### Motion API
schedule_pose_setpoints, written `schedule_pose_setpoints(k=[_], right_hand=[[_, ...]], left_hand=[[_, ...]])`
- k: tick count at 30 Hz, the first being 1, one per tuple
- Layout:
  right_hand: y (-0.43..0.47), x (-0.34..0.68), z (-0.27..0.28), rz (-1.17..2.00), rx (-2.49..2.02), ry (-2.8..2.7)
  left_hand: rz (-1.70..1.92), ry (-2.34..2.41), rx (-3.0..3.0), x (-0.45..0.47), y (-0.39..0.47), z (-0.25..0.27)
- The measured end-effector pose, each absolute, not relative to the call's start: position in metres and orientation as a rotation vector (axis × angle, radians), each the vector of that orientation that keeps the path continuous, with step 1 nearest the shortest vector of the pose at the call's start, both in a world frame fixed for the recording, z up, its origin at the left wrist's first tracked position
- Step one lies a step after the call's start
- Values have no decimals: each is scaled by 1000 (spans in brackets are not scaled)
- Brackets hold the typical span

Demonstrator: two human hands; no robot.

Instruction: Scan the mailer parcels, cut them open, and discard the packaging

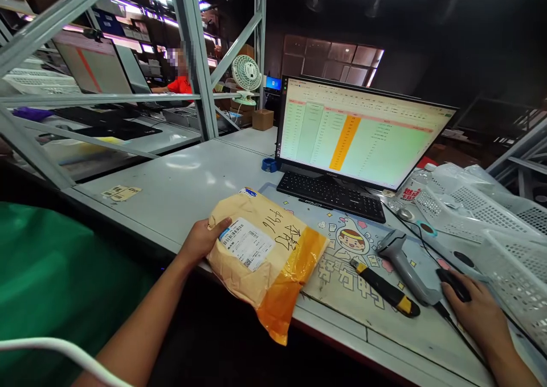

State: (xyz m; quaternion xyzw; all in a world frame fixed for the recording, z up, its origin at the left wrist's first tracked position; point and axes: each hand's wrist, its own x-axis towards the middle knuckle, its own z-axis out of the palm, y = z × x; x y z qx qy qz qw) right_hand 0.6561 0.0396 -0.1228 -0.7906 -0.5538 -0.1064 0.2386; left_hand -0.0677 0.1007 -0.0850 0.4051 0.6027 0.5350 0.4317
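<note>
Counter [171, 173] busy on the right side. Monitor [367, 136] with spreadsheet up, orange column; black keyboard [329, 196] in front of it. Cartoon mat [337, 287] carries a black-and-yellow utility knife [384, 290] and grey barcode scanner [410, 270], both lying between the parcel and the right hand [478, 313]; scanner cable runs off toward the near edge. White perforated baskets [517, 278] crowd the far right. Blue ring-shaped item [269, 165] left of monitor, small cardboard box [262, 119] farther back. Tan paper pieces [122, 193] at left. Metal frame [207, 90] stands along the left side, fan [247, 72] by it, person in red [179, 86] beyond.

Parcel [256, 250]: pale yellow, soft, wrinkled bag with glossy orange band at one end, white barcode label, black handwriting, blue logo at top corner. Sits at the counter's front edge, overlapping the mat, orange end hanging over. Left hand [200, 239]: fingers pinching its left edge, thumb on top by the label. Right hand's fingers curled over black mouse [453, 284].
</note>
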Motion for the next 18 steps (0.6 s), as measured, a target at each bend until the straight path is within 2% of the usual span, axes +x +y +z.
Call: schedule_pose_setpoints(k=[18], right_hand=[[40,661,-124,-272,-2124,-1537]], left_hand=[[1347,1513,1062,-72,99,-90]])
